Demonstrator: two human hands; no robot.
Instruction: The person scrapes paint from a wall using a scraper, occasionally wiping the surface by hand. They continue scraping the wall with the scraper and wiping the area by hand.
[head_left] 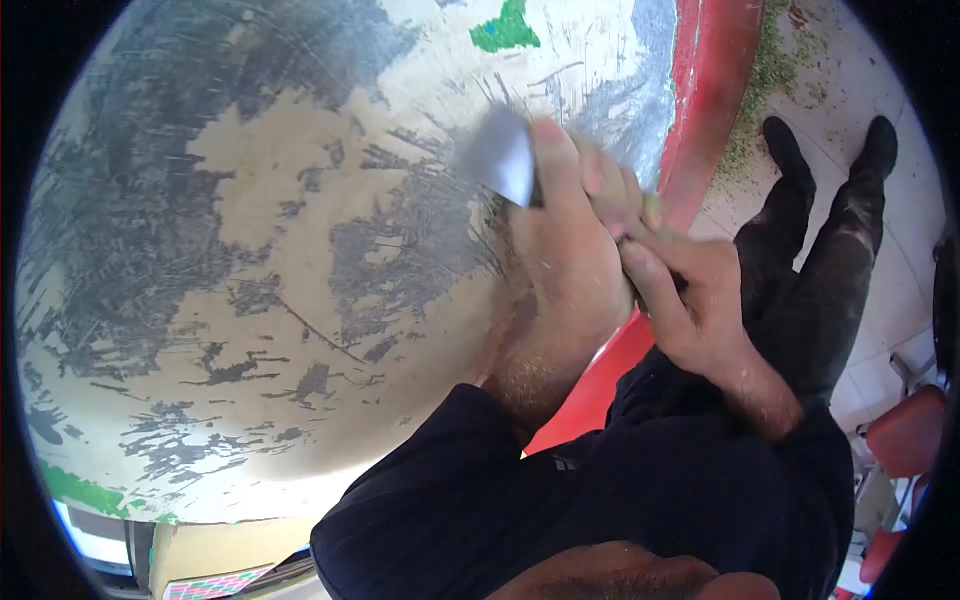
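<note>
A scraper with a wide metal blade (505, 158), blurred, is held over a large curved-edged surface (300, 230) with worn grey and cream patches. My left hand (575, 225) wraps round the scraper close to its blade, fingers closed. My right hand (690, 290) is closed just behind it, touching the left fingers, where the handle end seems to be. Both hands hide most of the handle. Bits of green coating (506, 28) remain on the surface near its far edge, and another green strip (85, 492) lies along its near left edge.
A red rim (705, 90) borders the surface on the right. Green flakes (755, 130) are scattered over the tiled floor (850, 390) beside my shoes. At the lower right stands a red seat (905, 432). Below the surface's left edge is a cream-coloured object (200, 550).
</note>
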